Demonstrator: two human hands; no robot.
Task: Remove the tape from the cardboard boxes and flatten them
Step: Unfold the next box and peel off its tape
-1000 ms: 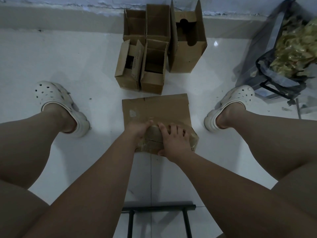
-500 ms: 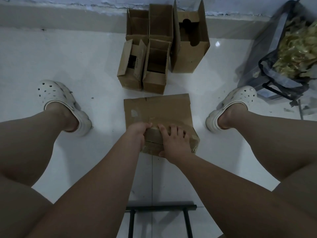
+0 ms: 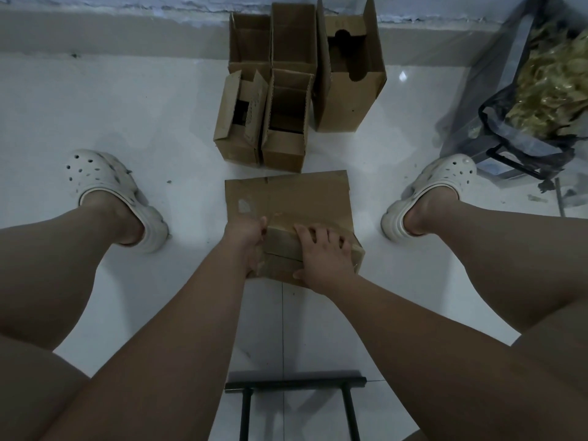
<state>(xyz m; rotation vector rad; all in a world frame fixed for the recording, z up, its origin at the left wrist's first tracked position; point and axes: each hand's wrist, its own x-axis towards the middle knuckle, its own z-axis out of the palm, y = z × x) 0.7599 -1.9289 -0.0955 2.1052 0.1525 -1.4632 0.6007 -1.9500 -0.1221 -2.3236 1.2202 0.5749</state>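
Note:
A brown cardboard box [image 3: 286, 202] lies on the white floor between my feet, its far part flat and its near end still standing up as a taped block [image 3: 281, 249]. My left hand [image 3: 246, 241] grips the left edge of that near end, thumb on top. My right hand [image 3: 324, 253] lies on top of the block with fingers spread, pressing it down. Tape on the near end shows only as a faint sheen.
Several open cardboard boxes [image 3: 286, 116] stand in a cluster by the wall, the tallest [image 3: 350, 74] at the right. A dark bag with yellowish scraps [image 3: 541, 100] sits at the far right. My white clogs [image 3: 108, 189] [image 3: 436, 189] flank the box. A black stool frame [image 3: 296, 396] is below me.
My left hand has shifted from the top of the near end to its left edge and now grips it. My right hand stays pressing on top.

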